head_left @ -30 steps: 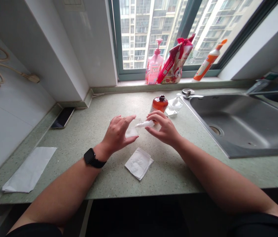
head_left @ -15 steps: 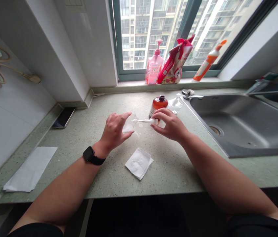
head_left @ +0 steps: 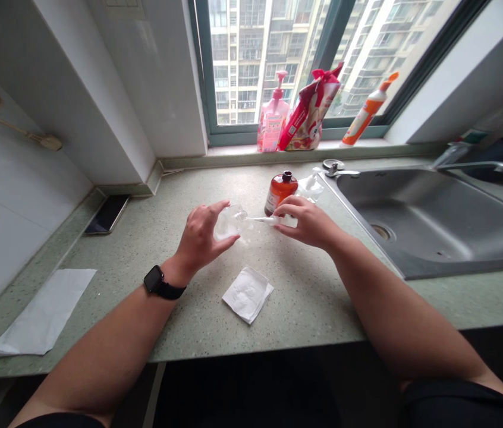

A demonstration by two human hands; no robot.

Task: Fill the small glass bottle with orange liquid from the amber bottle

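Observation:
A clear bottle (head_left: pixel 228 222) lies tilted in my left hand (head_left: pixel 200 236), its open neck facing right, thumb and fingers on either side of it. Between the fingers of my right hand (head_left: pixel 307 223) is a white pump top (head_left: pixel 266 220) with a thin tube that points left at the bottle's mouth. Just behind my right hand stands an uncapped amber bottle (head_left: pixel 280 191) with a label. A clear plastic item (head_left: pixel 311 185) lies to the right of that bottle. Nearer the counter's front is a folded white tissue (head_left: pixel 248 295).
A steel sink (head_left: pixel 439 220) takes up the right side. On the left are a phone (head_left: pixel 107 214) and a folded paper (head_left: pixel 46 310). A pink pump bottle (head_left: pixel 273 123), a red bag (head_left: pixel 309 113) and an orange bottle (head_left: pixel 367 116) line the windowsill.
The view has shifted slightly. The clear bottle shows more plainly in my left hand, and the tube's tip is now at or just outside its mouth.

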